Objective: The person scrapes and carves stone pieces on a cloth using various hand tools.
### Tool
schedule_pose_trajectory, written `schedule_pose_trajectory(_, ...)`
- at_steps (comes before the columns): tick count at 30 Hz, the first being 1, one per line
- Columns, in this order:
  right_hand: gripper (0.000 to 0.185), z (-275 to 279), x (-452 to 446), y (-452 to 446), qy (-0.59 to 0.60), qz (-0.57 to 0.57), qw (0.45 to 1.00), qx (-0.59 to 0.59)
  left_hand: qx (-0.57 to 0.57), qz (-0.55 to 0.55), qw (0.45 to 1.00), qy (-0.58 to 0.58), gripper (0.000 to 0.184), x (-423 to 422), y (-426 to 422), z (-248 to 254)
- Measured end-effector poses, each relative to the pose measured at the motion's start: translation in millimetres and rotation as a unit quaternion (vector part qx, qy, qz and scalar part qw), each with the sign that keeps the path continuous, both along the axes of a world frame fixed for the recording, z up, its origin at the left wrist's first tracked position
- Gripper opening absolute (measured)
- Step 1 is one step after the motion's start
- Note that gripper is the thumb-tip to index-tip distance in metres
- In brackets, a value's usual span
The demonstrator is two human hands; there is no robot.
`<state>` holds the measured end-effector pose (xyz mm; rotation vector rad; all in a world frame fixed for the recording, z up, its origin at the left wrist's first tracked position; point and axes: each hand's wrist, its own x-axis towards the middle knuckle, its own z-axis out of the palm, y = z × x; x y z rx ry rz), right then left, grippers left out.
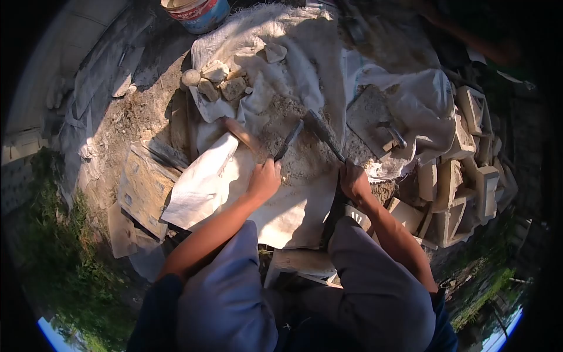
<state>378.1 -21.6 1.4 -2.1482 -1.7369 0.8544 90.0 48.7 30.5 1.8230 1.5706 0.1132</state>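
Note:
My left hand [265,179] is closed around the lower end of a narrow dark bar-like tool [290,141], which slants up and to the right. In my right hand [355,180] is a longer, flat dark tool [323,134] with a wider far end, slanting up and to the left. The far ends of both come close together above a heap of pale crumbly rubble [284,120] on a white woven sack [293,214]. Beside my left hand lies a brown wooden handle [243,138], somewhat blurred. The exact kind of both dark tools cannot be made out.
Several stones [233,88] lie on the sack's far left. A small hammer [392,138] rests on a grey slab [368,114] at right. Pale hollow blocks [448,217] are piled on the far right. A paint bucket [199,16] stands behind; another person's arm [478,41] shows upper right.

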Motion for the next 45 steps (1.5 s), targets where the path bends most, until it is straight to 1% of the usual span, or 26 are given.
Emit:
schedule_pose_trajectory(3, 0.024, 9, -3, 1, 0.015, -0.026, 0.999, 0.03, 0.054, -0.012, 0.998, 0.025, 0.032, 0, -7, -26)
schedule_pose_trajectory(4, 0.024, 7, 1, 2, 0.011, -0.026, 0.999, 0.032, 0.056, -0.012, 0.998, 0.021, 0.032, 7, -2, -10)
schedule_pose_trajectory(6, 0.025, 2, 8, -1, -0.002, 0.025, 0.999, 0.029, -0.042, 0.032, 0.999, -0.014, 0.03, 15, 4, 21)
schedule_pose_trajectory(8, 0.025, 12, 6, 1, 0.015, 0.01, 0.998, 0.053, -0.011, -0.006, 1.0, 0.003, 0.028, 2, 9, -22)
schedule_pose_trajectory(10, 0.025, 11, 0, -10, 0.033, 0.001, 0.997, 0.068, 0.01, -0.039, 0.999, 0.021, 0.027, -1, 10, -19)
schedule_pose_trajectory(12, 0.028, 11, 3, -8, 0.0, -0.011, 0.999, 0.038, 0.009, 0.047, 0.999, -0.018, 0.025, 8, 13, -14)
schedule_pose_trajectory(13, 0.028, 15, 7, -8, -0.002, -0.011, 0.999, 0.035, 0.006, 0.046, 0.999, -0.021, 0.025, 11, 11, -16)
schedule_pose_trajectory(15, 0.032, 20, 10, 1, -0.014, -0.02, 0.999, -0.041, -0.028, -0.011, 0.999, 0.014, 0.027, 9, 17, -21)
schedule_pose_trajectory(16, 0.033, 18, 10, -6, 0.016, -0.02, 0.999, 0.025, -0.027, -0.013, 0.999, 0.017, 0.027, 8, 18, -27)
schedule_pose_trajectory(18, 0.032, 14, 9, -14, 0.03, -0.03, 0.999, 0.014, 0.055, -0.049, 0.997, 0.036, 0.028, 13, 11, -34)
schedule_pose_trajectory(19, 0.031, 12, 13, -13, 0.039, -0.034, 0.999, 0.011, 0.056, -0.045, 0.997, 0.034, 0.028, 15, 11, -33)
schedule_pose_trajectory(21, 0.029, 14, 18, -10, 0.004, -0.017, 1.0, -0.006, 0.005, 0.051, 0.997, -0.05, 0.029, 20, 6, -31)
schedule_pose_trajectory(22, 0.029, 19, 18, -7, 0.001, -0.015, 1.0, -0.007, 0.007, 0.045, 0.998, -0.049, 0.029, 21, 8, -37)
schedule_pose_trajectory(25, 0.029, 20, 13, -13, 0.018, -0.038, 0.999, -0.008, 0.066, -0.054, 0.996, -0.004, 0.032, 12, 7, -38)
schedule_pose_trajectory(27, 0.028, 15, 16, -13, 0.019, -0.022, 0.998, 0.05, 0.059, -0.038, 0.996, 0.049, 0.033, 20, 7, -32)
schedule_pose_trajectory(28, 0.028, 19, 22, -8, -0.013, -0.007, 0.999, -0.052, 0.057, -0.041, 0.996, 0.048, 0.033, 24, 6, -25)
schedule_pose_trajectory(30, 0.029, 30, 24, -6, -0.006, -0.015, 0.999, -0.03, 0.013, -0.046, 0.998, 0.036, 0.032, 26, 12, -18)
schedule_pose_trajectory(31, 0.029, 33, 21, -4, 0.005, -0.018, 1.0, -0.008, 0.015, -0.047, 0.998, 0.039, 0.032, 23, 14, -24)
schedule_pose_trajectory(33, 0.03, 35, 21, -13, 0.015, -0.048, 0.999, -0.021, 0.082, -0.069, 0.994, -0.001, 0.039, 23, 6, -37)
schedule_pose_trajectory(34, 0.029, 23, 25, -16, -0.009, -0.013, 1.0, -0.017, 0.083, -0.065, 0.994, -0.002, 0.039, 26, 7, -28)
schedule_pose_trajectory(35, 0.029, 13, 30, -22, -0.034, 0.02, 0.999, -0.016, 0.059, -0.03, 0.997, -0.024, 0.041, 30, 4, -17)
schedule_pose_trajectory(36, 0.028, 15, 32, -14, -0.035, 0.018, 0.998, -0.054, 0.035, -0.001, 0.998, -0.047, 0.043, 34, 1, -12)
schedule_pose_trajectory(37, 0.028, 22, 35, -13, -0.038, 0.013, 0.998, -0.053, 0.037, -0.006, 0.998, -0.05, 0.043, 37, 3, -15)
schedule_pose_trajectory(39, 0.027, 35, 28, -8, 0.001, -0.029, 0.998, -0.051, 0.044, -0.066, 0.997, 0.014, 0.035, 31, 6, -19)
schedule_pose_trajectory(43, 0.024, 20, 34, -17, -0.028, 0.016, 0.999, -0.039, 0.026, -0.049, 0.998, 0.033, 0.039, 25, -5, -18)
schedule_pose_trajectory(45, 0.022, 21, 42, -11, -0.013, 0.009, 0.998, -0.056, -0.018, -0.038, 0.999, 0.013, 0.044, 24, 0, -13)
